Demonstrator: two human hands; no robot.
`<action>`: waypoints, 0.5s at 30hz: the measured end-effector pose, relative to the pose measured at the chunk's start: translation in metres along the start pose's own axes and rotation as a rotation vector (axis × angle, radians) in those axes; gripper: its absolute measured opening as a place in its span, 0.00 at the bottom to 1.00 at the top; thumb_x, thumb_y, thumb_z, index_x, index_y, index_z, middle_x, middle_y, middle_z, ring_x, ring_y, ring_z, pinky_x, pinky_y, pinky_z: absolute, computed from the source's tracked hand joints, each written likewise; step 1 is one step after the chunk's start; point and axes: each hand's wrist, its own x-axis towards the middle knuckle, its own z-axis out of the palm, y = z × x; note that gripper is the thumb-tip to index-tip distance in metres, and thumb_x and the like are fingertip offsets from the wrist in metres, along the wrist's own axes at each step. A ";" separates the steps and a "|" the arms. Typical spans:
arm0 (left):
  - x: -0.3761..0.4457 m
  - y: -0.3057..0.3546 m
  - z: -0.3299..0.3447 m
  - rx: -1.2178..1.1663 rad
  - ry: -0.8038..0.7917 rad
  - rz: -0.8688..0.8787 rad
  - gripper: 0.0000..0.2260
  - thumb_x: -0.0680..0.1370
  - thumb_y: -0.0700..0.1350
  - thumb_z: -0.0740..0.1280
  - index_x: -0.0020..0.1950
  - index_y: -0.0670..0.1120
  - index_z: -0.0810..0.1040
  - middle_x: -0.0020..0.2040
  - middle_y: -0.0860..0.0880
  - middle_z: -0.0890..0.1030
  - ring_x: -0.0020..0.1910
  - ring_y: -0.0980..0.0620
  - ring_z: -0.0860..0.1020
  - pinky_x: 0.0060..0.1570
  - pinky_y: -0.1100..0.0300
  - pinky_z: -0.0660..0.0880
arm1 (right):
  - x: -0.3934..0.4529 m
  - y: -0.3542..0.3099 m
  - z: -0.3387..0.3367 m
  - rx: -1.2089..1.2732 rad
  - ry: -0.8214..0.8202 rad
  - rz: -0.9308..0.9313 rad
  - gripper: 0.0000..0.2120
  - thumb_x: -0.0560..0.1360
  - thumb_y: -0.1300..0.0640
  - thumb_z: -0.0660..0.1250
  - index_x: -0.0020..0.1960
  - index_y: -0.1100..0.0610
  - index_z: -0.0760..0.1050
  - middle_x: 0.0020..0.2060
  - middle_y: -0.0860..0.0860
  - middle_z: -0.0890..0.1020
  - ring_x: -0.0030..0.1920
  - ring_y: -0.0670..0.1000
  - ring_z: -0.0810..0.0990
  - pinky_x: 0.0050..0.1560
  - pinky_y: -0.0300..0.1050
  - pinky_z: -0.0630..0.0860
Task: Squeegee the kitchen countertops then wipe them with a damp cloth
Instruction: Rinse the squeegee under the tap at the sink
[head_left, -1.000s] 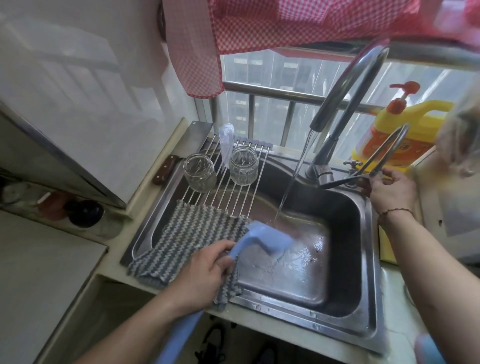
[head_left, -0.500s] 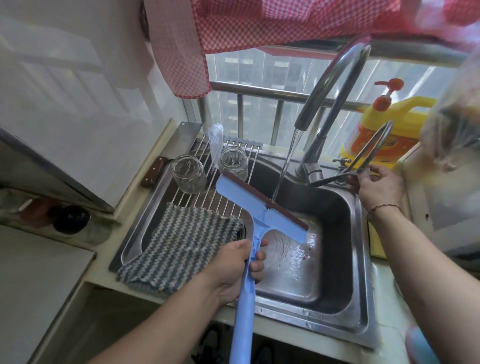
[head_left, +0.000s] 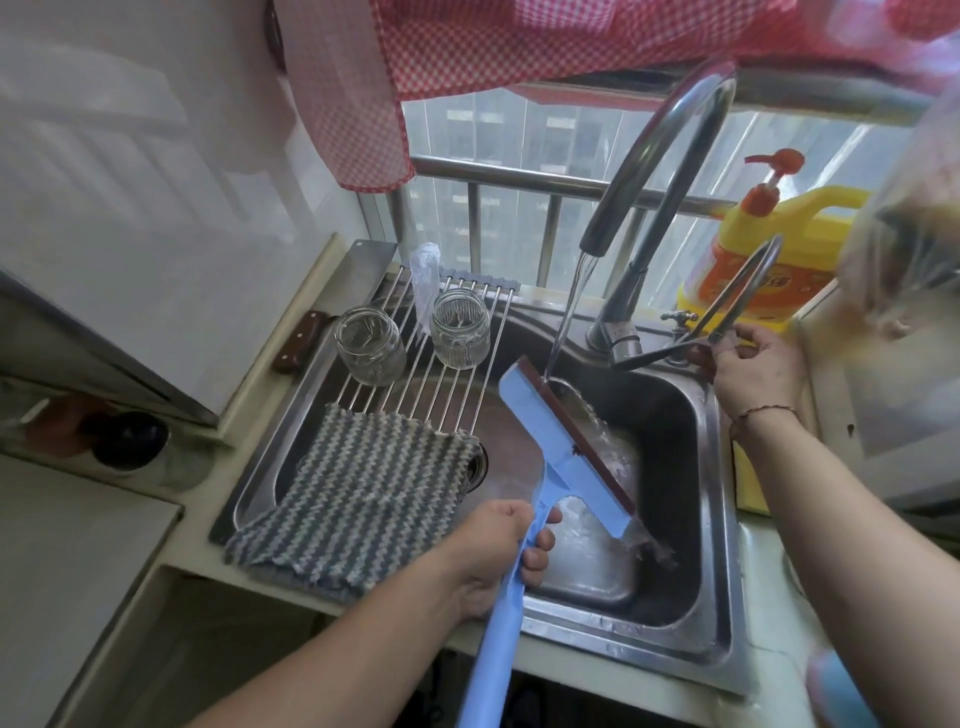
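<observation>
Yellow detergent bottle (head_left: 769, 260): orange label with print too blurred to read; no other text.

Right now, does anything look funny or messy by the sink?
A little. The striped cloth hangs over the sink's front edge, and a knife is wedged behind the sink beside the wall. Otherwise nothing is spilled; the water lands on the squeegee.

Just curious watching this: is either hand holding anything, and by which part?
The left hand grips the blue squeegee by its handle; the right hand holds the tap lever.
</observation>
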 end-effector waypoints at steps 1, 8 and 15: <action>-0.001 0.000 0.000 0.003 -0.001 0.013 0.11 0.82 0.35 0.50 0.55 0.39 0.72 0.31 0.49 0.70 0.25 0.56 0.64 0.25 0.65 0.61 | 0.000 0.000 0.000 -0.005 0.003 -0.002 0.07 0.80 0.58 0.64 0.57 0.53 0.75 0.46 0.56 0.85 0.42 0.49 0.86 0.48 0.47 0.82; -0.023 0.024 -0.031 -0.008 -0.003 0.158 0.12 0.84 0.41 0.52 0.59 0.37 0.72 0.33 0.48 0.71 0.26 0.56 0.65 0.26 0.65 0.62 | 0.006 0.004 0.001 -0.055 0.030 -0.006 0.09 0.79 0.56 0.65 0.59 0.54 0.77 0.47 0.55 0.85 0.44 0.51 0.85 0.50 0.48 0.82; -0.048 0.042 -0.064 -0.055 0.029 0.251 0.14 0.84 0.41 0.52 0.63 0.35 0.71 0.33 0.47 0.70 0.26 0.55 0.64 0.25 0.65 0.63 | 0.023 0.010 0.007 -0.146 0.095 -0.012 0.11 0.76 0.53 0.67 0.58 0.52 0.78 0.46 0.53 0.85 0.42 0.51 0.86 0.49 0.52 0.82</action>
